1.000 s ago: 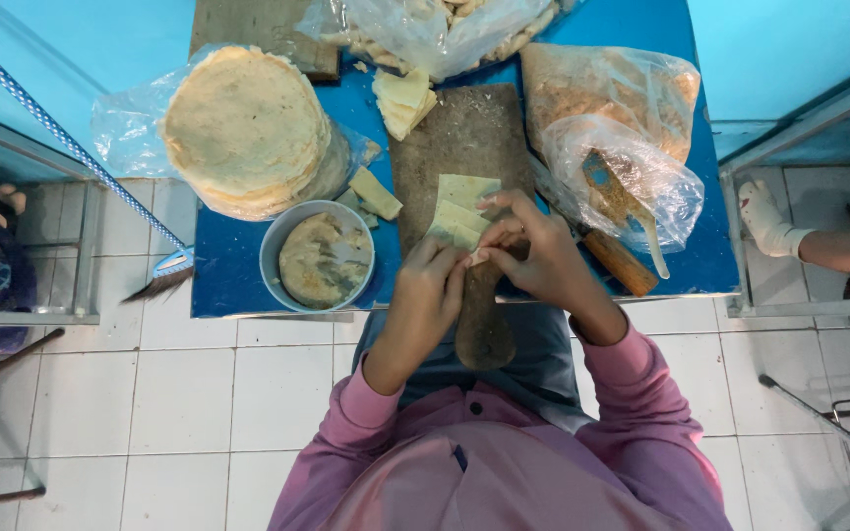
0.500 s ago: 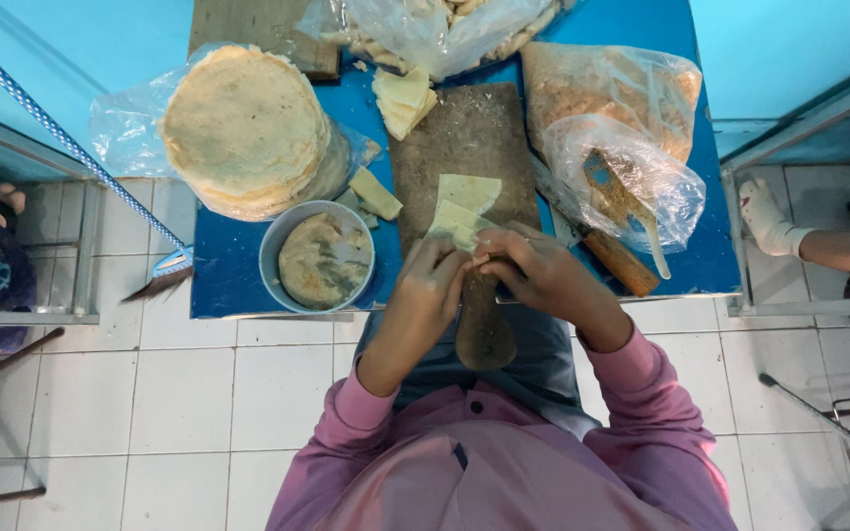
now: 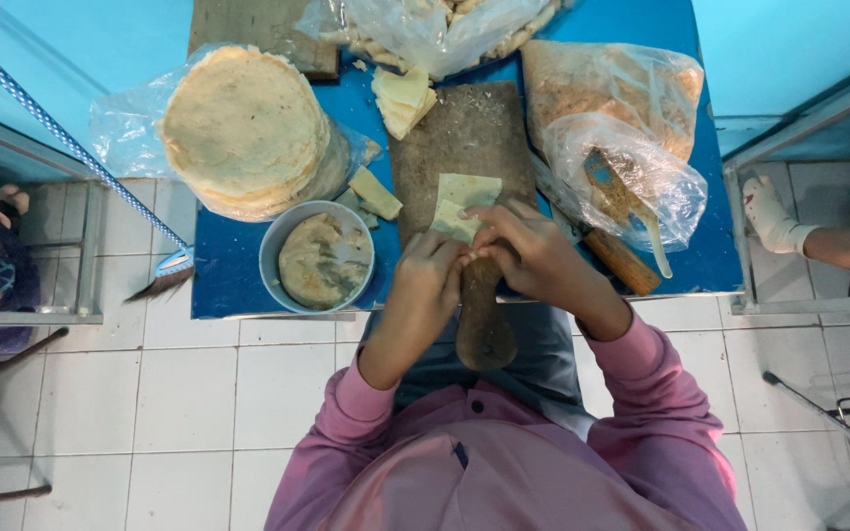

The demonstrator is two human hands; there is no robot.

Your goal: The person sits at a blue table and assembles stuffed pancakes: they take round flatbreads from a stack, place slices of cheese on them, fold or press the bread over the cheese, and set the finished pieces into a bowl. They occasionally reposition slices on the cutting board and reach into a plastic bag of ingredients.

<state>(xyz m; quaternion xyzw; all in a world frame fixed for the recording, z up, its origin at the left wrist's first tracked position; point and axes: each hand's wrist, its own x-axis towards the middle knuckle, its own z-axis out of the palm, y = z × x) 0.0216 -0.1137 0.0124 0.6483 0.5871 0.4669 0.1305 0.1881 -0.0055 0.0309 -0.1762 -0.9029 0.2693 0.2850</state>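
Note:
A pale square dough wrapper lies on a worn wooden cutting board on the blue table. My left hand and my right hand meet at the wrapper's near edge, fingers pinching and folding it. The board's handle sticks out toward me below my hands. A grey metal bowl of beige filling stands just left of my left hand.
A tall stack of round flatbreads sits on plastic at the left. Cut wrapper pieces lie behind the board. Plastic bags hold crumbs and a wooden-handled tool. Another person's bandaged limb shows at the right. The floor is white tile.
My hands have moved down toward the near edge of the board, and the wrapper now lies flatter on it with only its near edge in my fingers.

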